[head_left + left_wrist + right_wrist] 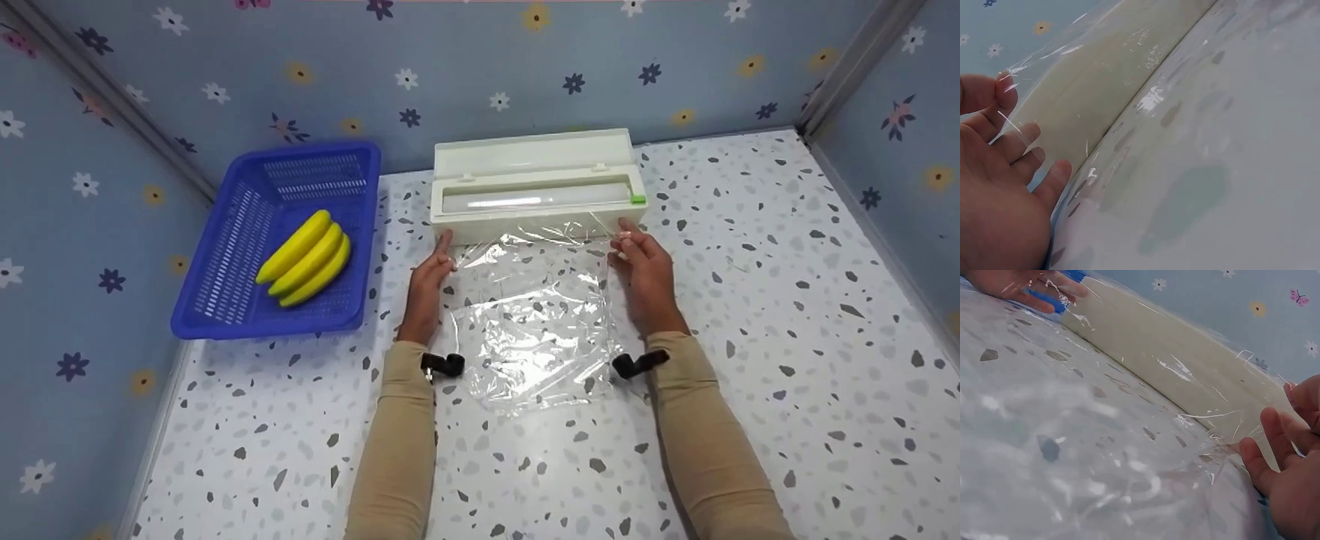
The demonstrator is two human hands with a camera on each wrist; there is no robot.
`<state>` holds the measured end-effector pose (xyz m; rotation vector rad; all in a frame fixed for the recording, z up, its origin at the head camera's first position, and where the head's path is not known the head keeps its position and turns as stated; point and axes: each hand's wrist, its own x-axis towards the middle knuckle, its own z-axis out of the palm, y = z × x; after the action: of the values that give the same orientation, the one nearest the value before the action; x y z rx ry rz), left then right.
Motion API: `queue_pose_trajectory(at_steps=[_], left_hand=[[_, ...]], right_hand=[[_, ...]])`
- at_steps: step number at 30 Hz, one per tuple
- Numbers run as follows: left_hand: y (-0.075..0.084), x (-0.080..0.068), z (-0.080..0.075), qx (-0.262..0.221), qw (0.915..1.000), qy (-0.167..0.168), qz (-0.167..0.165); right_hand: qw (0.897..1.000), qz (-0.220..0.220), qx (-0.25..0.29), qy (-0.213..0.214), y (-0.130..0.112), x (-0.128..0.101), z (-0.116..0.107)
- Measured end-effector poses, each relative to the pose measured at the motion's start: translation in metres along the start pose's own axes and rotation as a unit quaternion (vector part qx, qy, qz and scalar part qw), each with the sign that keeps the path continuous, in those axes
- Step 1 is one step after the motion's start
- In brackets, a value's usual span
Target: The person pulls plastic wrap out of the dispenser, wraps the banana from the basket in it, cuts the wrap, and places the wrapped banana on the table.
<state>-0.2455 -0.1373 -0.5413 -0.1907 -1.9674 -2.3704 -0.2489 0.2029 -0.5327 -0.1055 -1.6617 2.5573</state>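
A white cling film dispenser [534,196] lies open at the back of the table, its lid tipped up. A clear sheet of cling film [534,322] runs from its slot forward over the table. My left hand [439,259] pinches the sheet's left edge right beside the box. In the left wrist view the film [1089,84] passes between the thumb and fingers of my left hand [1010,112]. My right hand [626,244] pinches the right edge near the box front. In the right wrist view the film [1129,455] is crumpled at that hand [1280,422].
A blue plastic basket [225,307] holding a bunch of yellow bananas [307,259] stands at the back left, close to my left hand. Flowered blue walls [480,75] close in the speckled table [787,337] on three sides.
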Motion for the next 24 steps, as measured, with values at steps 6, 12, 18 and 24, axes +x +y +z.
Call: queue_pose_trajectory(at_steps=[6, 12, 18, 24], left_hand=[[0.0009, -0.0062, 0.0025, -0.001, 0.9999, -0.004, 0.013], [0.0038, -0.0075, 0.0049, 0.007, 0.9995, -0.002, 0.030], [0.0040, -0.0083, 0.0066, -0.022, 0.9995, 0.001, 0.024], [0.0005, -0.0052, 0.0056, -0.031, 0.9994, -0.010, 0.008]], right_hand=[[1.000, -0.006, 0.013, -0.006, -0.0008, -0.0008, -0.0013], [1.000, -0.002, 0.005, -0.016, -0.0041, -0.0028, -0.0021], [1.000, 0.004, -0.006, -0.025, -0.0048, -0.0032, -0.0038], [0.999, 0.004, -0.038, -0.023, -0.0039, -0.0016, -0.0042]])
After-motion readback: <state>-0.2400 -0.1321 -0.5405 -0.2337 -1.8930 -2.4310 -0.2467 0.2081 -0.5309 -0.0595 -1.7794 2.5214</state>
